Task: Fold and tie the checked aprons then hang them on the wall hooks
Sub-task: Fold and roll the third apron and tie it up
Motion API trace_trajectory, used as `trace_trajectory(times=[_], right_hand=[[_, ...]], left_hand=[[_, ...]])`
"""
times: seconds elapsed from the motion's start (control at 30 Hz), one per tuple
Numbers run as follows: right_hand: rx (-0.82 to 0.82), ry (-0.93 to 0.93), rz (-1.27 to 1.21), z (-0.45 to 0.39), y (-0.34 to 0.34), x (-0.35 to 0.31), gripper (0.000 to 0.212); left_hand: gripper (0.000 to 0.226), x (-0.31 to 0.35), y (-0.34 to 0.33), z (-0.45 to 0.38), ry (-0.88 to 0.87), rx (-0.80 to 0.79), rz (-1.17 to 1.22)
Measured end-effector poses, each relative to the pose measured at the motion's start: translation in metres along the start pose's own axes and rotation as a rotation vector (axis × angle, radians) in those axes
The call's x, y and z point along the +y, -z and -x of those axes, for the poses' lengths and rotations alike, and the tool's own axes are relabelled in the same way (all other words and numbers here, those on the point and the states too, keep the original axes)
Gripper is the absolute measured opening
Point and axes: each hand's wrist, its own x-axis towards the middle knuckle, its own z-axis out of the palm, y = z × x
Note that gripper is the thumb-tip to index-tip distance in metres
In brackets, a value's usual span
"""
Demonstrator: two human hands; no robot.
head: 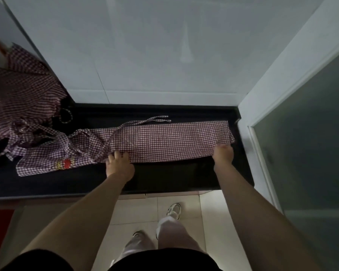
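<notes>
Checked apron point(164, 140), one item, red-and-white gingham, lying folded into a long narrow band along the black counter point(164, 178), its length running left to right so the whole strip is within reach of both my arms. My left hand point(119, 163) rests on the near edge about midway along, fingers spread and pressing down, I judge to pin the fold flat. My right hand point(222, 153) is at the right end, fingers curled under the near corner, pinching the cloth, probably to square that end or turn it over for the next fold. Tie strings point(155, 120) trail loose across the band toward the back wall point(145, 55), not yet knotted. Bib end, with a red embroidered patch point(67, 163), lies rumpled at the left, unfolded. Second checked apron point(22, 90), heaped at the far left of the counter, awaiting its turn. Wall hooks: none in view.
</notes>
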Motion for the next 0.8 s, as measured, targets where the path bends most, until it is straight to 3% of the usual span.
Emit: trace_trajectory(times=[0.07,0.1,0.17,0.2,0.27,0.33,0.4,0.5,0.6,0.73,0.8], right_hand=[[0.014,-0.236,-0.275,0.000,0.000,0.010,0.021],[-0.009,-0.264,-0.363,-0.002,-0.002,0.021,0.024],[-0.200,-0.388,-0.495,0.001,-0.004,0.038,0.038],[-0.268,-0.440,-0.560,0.003,-0.004,0.043,0.041],[-0.239,-0.525,-0.663,0.008,-0.004,0.044,0.036],[-0.268,-0.576,-0.655,0.006,-0.009,0.038,0.041],[-0.297,-0.571,-0.658,0.006,-0.008,0.031,0.042],[-0.281,-0.592,-0.621,0.001,-0.007,0.023,0.039],[-0.270,-0.571,-0.566,-0.002,-0.007,0.009,0.040],[-0.282,-0.512,-0.533,-0.009,-0.013,-0.044,0.021],[-0.324,-0.408,-0.571,-0.018,-0.022,-0.078,0.015]], left_hand=[[0.045,0.002,0.006,-0.002,0.084,0.079,0.148],[0.044,0.008,0.008,0.003,0.144,0.144,0.283],[0.042,0.025,0.011,0.011,0.359,0.229,0.701],[0.042,0.034,0.014,0.016,0.523,0.214,0.987],[0.040,0.045,0.014,0.021,0.783,0.075,1.530],[0.030,0.048,0.014,0.017,0.861,-0.011,1.789],[0.036,0.046,0.010,0.008,0.845,-0.069,1.979],[0.033,0.040,0.005,-0.005,0.889,-0.090,2.042],[0.007,0.039,0.011,-0.006,0.957,-0.049,1.984],[0.019,0.043,0.048,-0.026,0.875,-0.009,1.964],[0.022,0.045,0.081,-0.040,0.788,-0.015,2.133]])
